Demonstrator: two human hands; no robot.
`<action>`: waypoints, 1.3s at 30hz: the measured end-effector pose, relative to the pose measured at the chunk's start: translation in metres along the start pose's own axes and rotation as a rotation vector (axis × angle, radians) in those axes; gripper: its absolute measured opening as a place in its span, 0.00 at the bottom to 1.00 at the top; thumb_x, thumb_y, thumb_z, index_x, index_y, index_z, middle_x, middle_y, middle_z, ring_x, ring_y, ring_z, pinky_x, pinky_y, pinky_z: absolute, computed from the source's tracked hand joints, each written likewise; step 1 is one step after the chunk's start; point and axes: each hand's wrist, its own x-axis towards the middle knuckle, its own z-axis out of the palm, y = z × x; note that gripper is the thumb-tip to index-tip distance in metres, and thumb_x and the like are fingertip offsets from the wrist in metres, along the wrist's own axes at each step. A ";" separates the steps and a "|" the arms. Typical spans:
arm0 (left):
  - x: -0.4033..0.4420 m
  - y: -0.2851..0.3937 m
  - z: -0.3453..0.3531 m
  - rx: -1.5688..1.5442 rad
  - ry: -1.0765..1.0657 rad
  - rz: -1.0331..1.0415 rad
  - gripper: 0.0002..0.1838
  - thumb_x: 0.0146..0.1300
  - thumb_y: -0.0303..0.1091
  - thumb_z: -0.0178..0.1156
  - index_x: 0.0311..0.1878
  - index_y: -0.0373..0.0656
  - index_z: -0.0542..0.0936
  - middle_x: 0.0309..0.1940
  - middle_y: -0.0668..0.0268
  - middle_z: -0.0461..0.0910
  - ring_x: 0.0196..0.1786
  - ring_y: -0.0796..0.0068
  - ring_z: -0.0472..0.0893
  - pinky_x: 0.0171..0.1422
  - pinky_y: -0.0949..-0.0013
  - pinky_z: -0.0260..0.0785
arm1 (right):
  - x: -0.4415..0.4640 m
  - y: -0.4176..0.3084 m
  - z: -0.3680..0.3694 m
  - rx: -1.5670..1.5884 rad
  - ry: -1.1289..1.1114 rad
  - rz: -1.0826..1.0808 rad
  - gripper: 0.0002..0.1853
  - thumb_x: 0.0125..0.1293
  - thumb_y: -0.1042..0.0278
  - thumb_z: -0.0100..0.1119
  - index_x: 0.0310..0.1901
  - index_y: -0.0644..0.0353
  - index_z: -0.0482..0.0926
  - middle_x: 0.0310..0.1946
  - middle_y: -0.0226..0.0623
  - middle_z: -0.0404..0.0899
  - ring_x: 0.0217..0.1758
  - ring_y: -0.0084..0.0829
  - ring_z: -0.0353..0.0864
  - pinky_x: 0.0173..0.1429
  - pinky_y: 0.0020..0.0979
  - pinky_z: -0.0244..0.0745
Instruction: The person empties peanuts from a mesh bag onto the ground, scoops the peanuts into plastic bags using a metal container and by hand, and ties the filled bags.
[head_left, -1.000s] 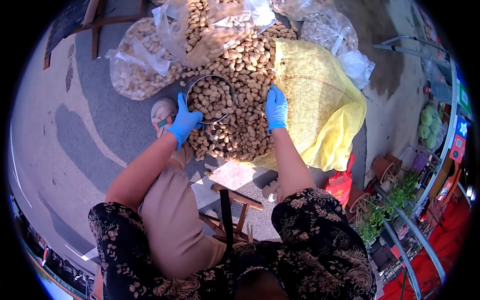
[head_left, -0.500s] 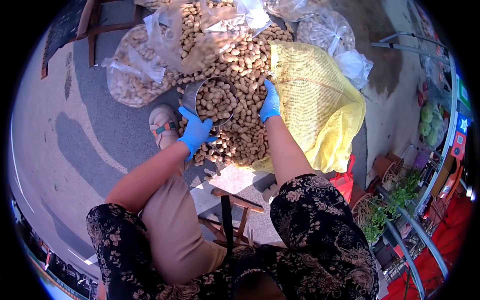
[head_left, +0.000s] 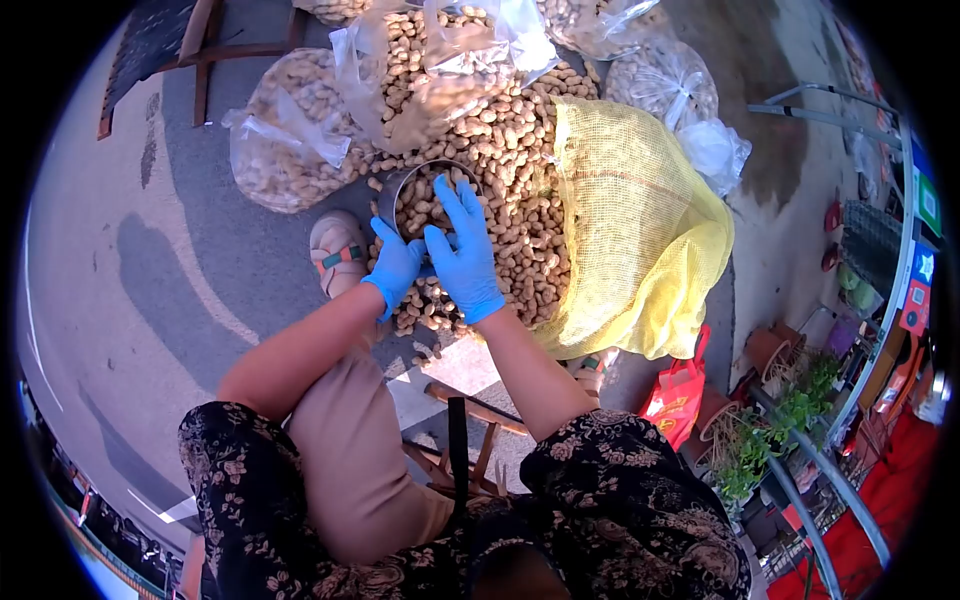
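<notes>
No text is readable; a blue panel [head_left: 924, 264] shows a star.

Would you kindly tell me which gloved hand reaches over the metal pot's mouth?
The right hand, above its peanuts; the left hand is at the outer wall of the pot.

We see bright outdoor daylight through a wide, bending lens.
We get dark shadows across the pavement [head_left: 110, 400], white glare on the clear plastic [head_left: 530, 45], and strong light on the peanuts [head_left: 500, 130] and yellow sack [head_left: 625, 190]; our view curves into black corners with violet fringes, its edges soft.
</notes>
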 end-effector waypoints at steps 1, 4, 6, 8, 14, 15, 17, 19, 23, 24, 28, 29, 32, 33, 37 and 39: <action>-0.006 0.010 0.000 0.011 0.013 -0.047 0.42 0.62 0.27 0.46 0.66 0.48 0.26 0.53 0.51 0.68 0.48 0.61 0.76 0.42 0.59 0.78 | -0.001 -0.008 -0.009 -0.051 0.003 -0.013 0.24 0.60 0.72 0.52 0.61 0.54 0.68 0.62 0.49 0.60 0.63 0.41 0.63 0.65 0.34 0.59; -0.057 0.054 0.033 -0.023 0.067 0.002 0.26 0.58 0.27 0.45 0.60 0.38 0.51 0.44 0.51 0.73 0.45 0.58 0.78 0.44 0.59 0.79 | -0.020 0.013 -0.039 -0.213 0.124 -0.122 0.16 0.60 0.73 0.52 0.50 0.61 0.74 0.46 0.48 0.70 0.45 0.41 0.74 0.48 0.33 0.71; -0.063 0.053 0.034 -0.050 0.012 -0.058 0.19 0.59 0.29 0.45 0.54 0.34 0.62 0.43 0.53 0.74 0.46 0.59 0.78 0.48 0.59 0.77 | -0.043 0.029 -0.044 -0.226 -0.007 -0.036 0.14 0.60 0.72 0.53 0.47 0.63 0.74 0.42 0.45 0.72 0.40 0.38 0.74 0.43 0.32 0.71; -0.067 0.058 0.040 -0.109 -0.044 -0.068 0.17 0.58 0.30 0.46 0.48 0.29 0.69 0.44 0.51 0.75 0.46 0.59 0.78 0.52 0.59 0.75 | -0.058 0.026 -0.041 -0.210 -0.084 0.074 0.13 0.59 0.69 0.55 0.46 0.63 0.75 0.38 0.43 0.72 0.36 0.36 0.74 0.40 0.30 0.71; -0.074 0.071 0.062 -0.039 -0.056 0.098 0.20 0.58 0.30 0.50 0.54 0.34 0.68 0.46 0.54 0.76 0.47 0.60 0.79 0.53 0.61 0.73 | -0.051 0.032 -0.025 0.291 -0.189 0.499 0.19 0.68 0.53 0.49 0.41 0.65 0.75 0.28 0.33 0.74 0.30 0.21 0.70 0.34 0.24 0.67; -0.073 0.073 0.064 -0.011 -0.079 0.125 0.19 0.59 0.31 0.50 0.54 0.35 0.68 0.47 0.54 0.76 0.47 0.61 0.79 0.52 0.61 0.73 | -0.047 0.027 -0.029 0.275 -0.176 0.483 0.20 0.68 0.53 0.48 0.39 0.65 0.76 0.26 0.32 0.73 0.29 0.20 0.70 0.33 0.23 0.67; -0.088 0.104 0.074 0.159 -0.093 0.145 0.23 0.60 0.36 0.54 0.56 0.36 0.65 0.42 0.58 0.76 0.43 0.66 0.79 0.47 0.66 0.73 | -0.037 0.026 -0.041 0.268 -0.127 0.439 0.21 0.69 0.52 0.47 0.36 0.65 0.76 0.23 0.31 0.74 0.28 0.19 0.69 0.32 0.23 0.66; -0.084 0.137 0.064 0.430 -0.042 0.212 0.26 0.59 0.39 0.57 0.57 0.36 0.64 0.41 0.60 0.76 0.42 0.67 0.79 0.45 0.68 0.72 | -0.023 0.022 -0.056 0.286 -0.060 0.390 0.21 0.69 0.52 0.47 0.33 0.65 0.76 0.22 0.31 0.74 0.26 0.19 0.69 0.32 0.22 0.66; -0.071 0.195 0.046 0.899 0.731 1.268 0.32 0.51 0.45 0.66 0.54 0.37 0.67 0.49 0.59 0.72 0.41 0.76 0.73 0.42 0.73 0.67 | 0.012 -0.010 -0.080 0.262 -0.078 0.329 0.22 0.70 0.52 0.44 0.27 0.64 0.73 0.34 0.37 0.77 0.33 0.25 0.76 0.42 0.27 0.71; -0.059 0.205 0.042 0.851 0.648 1.211 0.30 0.53 0.44 0.65 0.53 0.36 0.68 0.47 0.60 0.73 0.40 0.75 0.73 0.42 0.73 0.67 | 0.023 -0.021 -0.078 0.305 -0.100 0.293 0.23 0.70 0.52 0.44 0.27 0.64 0.73 0.34 0.37 0.77 0.35 0.25 0.76 0.43 0.28 0.71; 0.004 0.234 0.029 0.627 0.331 0.996 0.21 0.58 0.40 0.59 0.49 0.35 0.72 0.37 0.62 0.76 0.36 0.74 0.74 0.42 0.72 0.67 | 0.087 -0.055 -0.051 0.482 -0.221 0.190 0.24 0.71 0.51 0.42 0.26 0.63 0.73 0.36 0.37 0.77 0.43 0.28 0.76 0.48 0.30 0.70; 0.010 0.235 0.030 0.570 0.249 0.937 0.19 0.60 0.40 0.58 0.47 0.35 0.73 0.35 0.62 0.77 0.35 0.73 0.74 0.42 0.72 0.67 | 0.105 -0.062 -0.045 0.449 -0.253 0.192 0.23 0.71 0.51 0.42 0.26 0.62 0.74 0.35 0.36 0.76 0.45 0.30 0.75 0.48 0.30 0.70; -0.020 0.251 0.028 -0.142 -0.034 0.886 0.10 0.63 0.33 0.51 0.42 0.38 0.75 0.25 0.68 0.75 0.25 0.79 0.70 0.35 0.71 0.67 | 0.145 -0.059 -0.036 0.524 -0.257 0.371 0.22 0.69 0.49 0.45 0.26 0.60 0.74 0.29 0.34 0.76 0.37 0.29 0.76 0.41 0.28 0.71; -0.026 0.255 0.019 -0.277 -0.156 0.846 0.09 0.64 0.32 0.50 0.42 0.39 0.75 0.24 0.69 0.74 0.23 0.80 0.69 0.34 0.72 0.66 | 0.153 -0.059 -0.034 0.475 -0.268 0.410 0.23 0.67 0.48 0.47 0.25 0.60 0.74 0.26 0.33 0.75 0.33 0.27 0.76 0.39 0.27 0.72; -0.077 0.255 0.025 -0.328 -0.217 0.750 0.08 0.64 0.32 0.51 0.44 0.43 0.75 0.23 0.72 0.73 0.21 0.84 0.64 0.33 0.76 0.61 | 0.179 -0.038 -0.057 -0.233 -0.186 0.293 0.26 0.59 0.43 0.54 0.28 0.65 0.80 0.19 0.39 0.77 0.22 0.30 0.73 0.33 0.31 0.70; -0.086 0.249 0.031 -0.303 -0.222 0.706 0.12 0.63 0.31 0.51 0.49 0.41 0.73 0.23 0.72 0.73 0.20 0.84 0.62 0.30 0.77 0.59 | 0.180 -0.053 -0.077 -0.514 -0.134 0.146 0.24 0.58 0.45 0.55 0.28 0.62 0.81 0.22 0.46 0.77 0.23 0.39 0.75 0.35 0.36 0.71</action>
